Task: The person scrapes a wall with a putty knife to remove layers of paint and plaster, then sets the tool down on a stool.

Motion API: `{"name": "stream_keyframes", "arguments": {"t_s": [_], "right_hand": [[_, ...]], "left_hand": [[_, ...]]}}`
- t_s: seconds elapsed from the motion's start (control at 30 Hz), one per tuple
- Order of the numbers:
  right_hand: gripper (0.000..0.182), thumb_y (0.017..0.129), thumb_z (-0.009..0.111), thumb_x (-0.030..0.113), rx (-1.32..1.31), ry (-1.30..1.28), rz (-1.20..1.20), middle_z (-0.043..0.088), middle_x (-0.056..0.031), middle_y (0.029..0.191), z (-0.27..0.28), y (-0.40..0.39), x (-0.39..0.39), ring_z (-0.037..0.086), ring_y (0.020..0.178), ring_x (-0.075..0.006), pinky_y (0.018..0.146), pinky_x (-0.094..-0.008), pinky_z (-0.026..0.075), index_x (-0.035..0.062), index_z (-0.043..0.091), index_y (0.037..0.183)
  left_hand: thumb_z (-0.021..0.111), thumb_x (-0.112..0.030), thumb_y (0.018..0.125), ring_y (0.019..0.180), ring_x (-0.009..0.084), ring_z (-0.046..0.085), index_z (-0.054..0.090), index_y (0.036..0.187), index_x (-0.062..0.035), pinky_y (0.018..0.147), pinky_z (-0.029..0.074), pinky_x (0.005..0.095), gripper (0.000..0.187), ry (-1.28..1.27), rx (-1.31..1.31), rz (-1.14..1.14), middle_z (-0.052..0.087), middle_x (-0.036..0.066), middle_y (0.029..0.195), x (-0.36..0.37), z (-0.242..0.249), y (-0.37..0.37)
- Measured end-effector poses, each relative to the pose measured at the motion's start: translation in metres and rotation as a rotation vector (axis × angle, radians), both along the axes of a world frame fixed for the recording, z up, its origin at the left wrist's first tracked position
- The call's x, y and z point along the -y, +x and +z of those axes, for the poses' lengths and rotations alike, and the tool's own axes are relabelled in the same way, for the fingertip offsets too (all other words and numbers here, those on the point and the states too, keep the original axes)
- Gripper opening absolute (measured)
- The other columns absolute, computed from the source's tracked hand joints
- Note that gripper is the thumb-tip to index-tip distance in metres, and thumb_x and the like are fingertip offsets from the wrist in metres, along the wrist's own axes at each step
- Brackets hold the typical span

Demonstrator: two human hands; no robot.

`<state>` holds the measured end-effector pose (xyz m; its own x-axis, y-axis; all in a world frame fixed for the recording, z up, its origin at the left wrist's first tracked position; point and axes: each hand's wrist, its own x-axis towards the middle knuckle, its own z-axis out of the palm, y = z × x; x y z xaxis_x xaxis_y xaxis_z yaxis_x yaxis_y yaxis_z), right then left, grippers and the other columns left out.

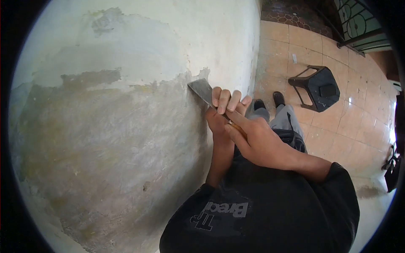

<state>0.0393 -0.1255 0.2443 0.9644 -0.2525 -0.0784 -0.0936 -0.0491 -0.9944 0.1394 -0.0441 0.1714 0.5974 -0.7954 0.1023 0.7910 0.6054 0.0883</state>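
Note:
Both my hands are closed together around a scraper with a wide, flat metal blade (201, 89) and a wooden-looking handle, partly hidden in the grip. My right hand (262, 137) wraps the handle, its thumb lying along it. On the wall side, my left hand (216, 121) grips nearer the blade, with curled fingers beside the metal. The blade points up and left, its edge right at the wall (126, 139), near the ragged border between pale paint and bare grey plaster.
A black plastic stool (320, 90) stands on the tiled floor (308, 46) to the right, a dark object on its seat. My shoes (278, 99) are close to the wall's foot. A metal gate (358, 25) is at the upper right. A dark item (393, 168) sits at the right edge.

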Motion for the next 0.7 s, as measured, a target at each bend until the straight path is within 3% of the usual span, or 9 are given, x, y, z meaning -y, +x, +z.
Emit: {"name": "stream_keyframes", "arguments": {"t_s": [0.3, 0.37, 0.5, 0.53, 0.57, 0.7], "right_hand": [[0.03, 0.091, 0.051, 0.013, -0.01, 0.006, 0.016, 0.059, -0.0259, 0.067, 0.011, -0.005, 0.005, 0.059, 0.06, -0.0443, 0.054, -0.0473, 0.048, -0.0029, 0.051, 0.116], [0.034, 0.09, 0.053, 0.008, -0.027, 0.045, 0.041, 0.056, -0.0253, 0.061, 0.015, 0.002, 0.006, 0.059, 0.054, -0.0389, 0.051, -0.0401, 0.044, -0.0091, 0.049, 0.119], [0.033, 0.09, 0.054, 0.008, 0.034, -0.009, -0.027, 0.055, -0.0256, 0.061, 0.01, -0.005, -0.006, 0.059, 0.054, -0.0393, 0.051, -0.04, 0.044, -0.0087, 0.05, 0.118], [0.031, 0.09, 0.053, 0.01, 0.05, -0.016, -0.009, 0.057, -0.0259, 0.064, 0.01, -0.011, -0.006, 0.059, 0.056, -0.0414, 0.052, -0.0435, 0.046, -0.0057, 0.051, 0.116], [0.029, 0.09, 0.053, 0.012, 0.067, -0.025, 0.007, 0.059, -0.0261, 0.067, 0.009, -0.012, -0.005, 0.059, 0.059, -0.0436, 0.053, -0.0469, 0.048, -0.0026, 0.052, 0.114], [0.026, 0.09, 0.053, 0.012, 0.021, 0.002, 0.023, 0.059, -0.0261, 0.067, 0.013, 0.006, 0.0, 0.059, 0.059, -0.0438, 0.052, -0.0472, 0.047, -0.0031, 0.052, 0.111]], "left_hand": [[0.045, 0.0, 0.085, 0.078, 0.0161, 0.052, 0.051, 0.08, -0.0137, 0.087, 0.032, 0.0381, 0.016, -0.007, 0.026, -0.028, 0.052, -0.002, 0.068, 0.002, 0.011, -0.002], [0.046, -0.001, 0.085, 0.078, 0.0168, 0.052, 0.051, 0.08, -0.0137, 0.087, 0.032, 0.0383, 0.015, -0.034, -0.004, -0.015, 0.053, -0.002, 0.068, 0.009, 0.012, 0.001], [0.049, 0.0, 0.084, 0.077, 0.0169, 0.052, 0.05, 0.078, -0.0141, 0.088, 0.031, 0.0385, 0.015, -0.042, 0.032, -0.006, 0.054, -0.002, 0.068, 0.004, 0.014, -0.003], [0.049, 0.0, 0.084, 0.077, 0.0163, 0.052, 0.05, 0.078, -0.0142, 0.088, 0.031, 0.0382, 0.016, -0.04, 0.093, -0.017, 0.055, -0.002, 0.068, 0.003, 0.014, -0.002], [0.049, 0.0, 0.084, 0.075, 0.0162, 0.051, 0.05, 0.079, -0.0137, 0.087, 0.031, 0.038, 0.015, -0.047, 0.074, -0.031, 0.053, -0.002, 0.067, -0.002, 0.012, -0.002], [0.048, -0.002, 0.087, 0.072, 0.017, 0.048, 0.049, 0.081, -0.0119, 0.084, 0.031, 0.0376, 0.012, 0.005, -0.071, 0.017, 0.048, -0.001, 0.065, 0.018, 0.027, 0.011]]}}
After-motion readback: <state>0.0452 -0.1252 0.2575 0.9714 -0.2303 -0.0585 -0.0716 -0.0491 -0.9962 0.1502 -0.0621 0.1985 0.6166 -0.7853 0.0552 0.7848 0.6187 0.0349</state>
